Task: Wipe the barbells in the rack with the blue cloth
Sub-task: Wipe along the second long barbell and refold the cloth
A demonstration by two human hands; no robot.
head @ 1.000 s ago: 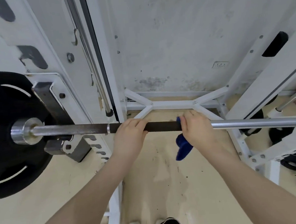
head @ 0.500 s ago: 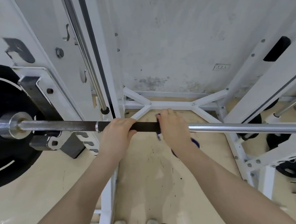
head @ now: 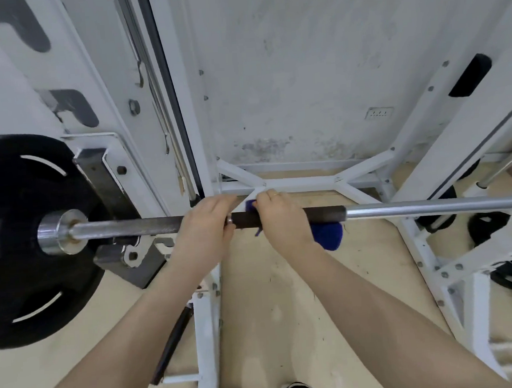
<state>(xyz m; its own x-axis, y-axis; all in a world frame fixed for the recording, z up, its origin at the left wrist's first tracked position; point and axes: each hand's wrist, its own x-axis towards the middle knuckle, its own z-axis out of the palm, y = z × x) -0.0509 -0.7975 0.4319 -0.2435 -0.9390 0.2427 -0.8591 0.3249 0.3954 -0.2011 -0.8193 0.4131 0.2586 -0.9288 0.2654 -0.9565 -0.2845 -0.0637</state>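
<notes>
On barbell (head: 401, 208): both hands grip, R hand (head: 282, 219) w/ blue cloth (head: 327, 234).

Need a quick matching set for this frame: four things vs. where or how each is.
Things:
1. left hand
2. right hand
3. cloth
4. plate

States:
A. on the bar's left end
B. grips the bar over the cloth
C. hangs blue below the bar
D. grips the bar bare, at the dark sleeve's left end

Pairs: 1-D, 2-B, 3-C, 4-A
</notes>
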